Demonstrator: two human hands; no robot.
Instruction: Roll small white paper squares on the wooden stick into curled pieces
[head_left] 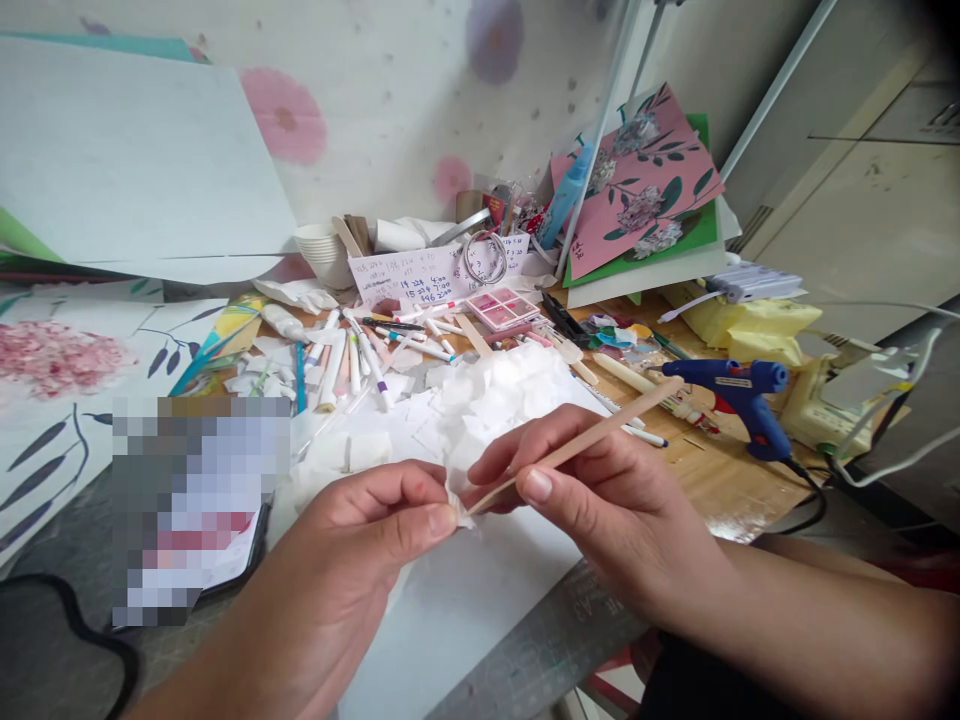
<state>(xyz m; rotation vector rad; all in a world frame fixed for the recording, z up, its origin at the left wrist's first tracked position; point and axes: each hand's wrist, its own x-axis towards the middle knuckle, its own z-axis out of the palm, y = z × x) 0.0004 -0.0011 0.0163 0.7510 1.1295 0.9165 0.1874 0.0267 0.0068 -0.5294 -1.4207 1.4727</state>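
right hand [600,490]: mid-right of the frame, closed in a pen-like grip; we hold a flat, pale wooden stick [607,427] between thumb and fingers.
stick's long axis: slanted, blunt end up toward the right, narrow tip down toward the centre.
small, crumpled white paper scrap [455,500]: just below the centre of the frame, to the left of our right hand, at the stick's tip; they appear to touch, though we cannot tell how firmly.
left hand [382,530]: nearer to the scrap, with thumb and forefinger pinched narrow on it.
underneath: we have both hands above a smooth white sheet [465,620].
beyond: a loose heap of white scraps [502,385] past our fingertips; a blue glue gun [727,385] farther right.
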